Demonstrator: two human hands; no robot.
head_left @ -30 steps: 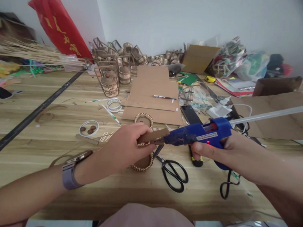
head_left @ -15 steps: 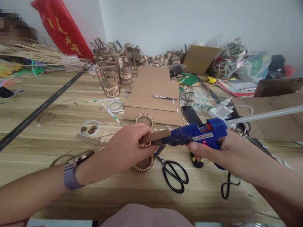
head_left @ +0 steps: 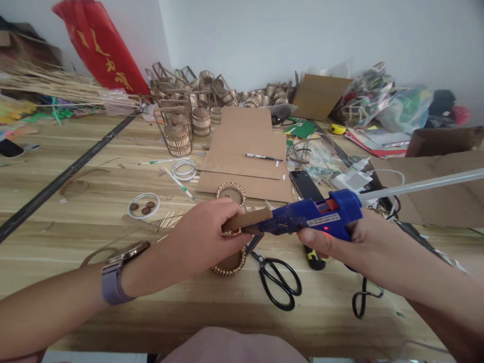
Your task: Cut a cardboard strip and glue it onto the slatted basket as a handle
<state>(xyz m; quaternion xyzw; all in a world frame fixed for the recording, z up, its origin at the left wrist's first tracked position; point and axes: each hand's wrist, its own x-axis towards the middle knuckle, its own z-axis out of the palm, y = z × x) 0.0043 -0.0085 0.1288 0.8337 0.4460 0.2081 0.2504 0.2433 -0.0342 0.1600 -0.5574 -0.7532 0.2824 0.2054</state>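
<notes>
My left hand (head_left: 202, 230), a watch on its wrist, pinches a brown flat strip (head_left: 248, 219) that looks like cardboard or wood. In my right hand (head_left: 343, 240) is a blue hot glue gun (head_left: 304, 215) with a long glue stick (head_left: 428, 182) in its back. The gun's nozzle end meets the strip; the tip itself is hidden behind it. Below my left hand lies a small round piece edged with beads or sticks (head_left: 229, 266), partly covered. A similar round piece (head_left: 231, 191) lies just beyond the hand. Black-handled scissors (head_left: 280, 283) rest nearby.
Cardboard sheets (head_left: 247, 139) with a pen (head_left: 262, 157) lie ahead. Small lidded baskets (head_left: 178, 137) stand at the back left. A phone (head_left: 305, 185), a yellow-black cutter (head_left: 316, 258) and a white power strip (head_left: 353, 177) are on the right. A white ring (head_left: 144, 205) encircles brown beads.
Both hands hold nearly the same pose, with the glue gun still against the strip. The whole view has shifted very slightly.
</notes>
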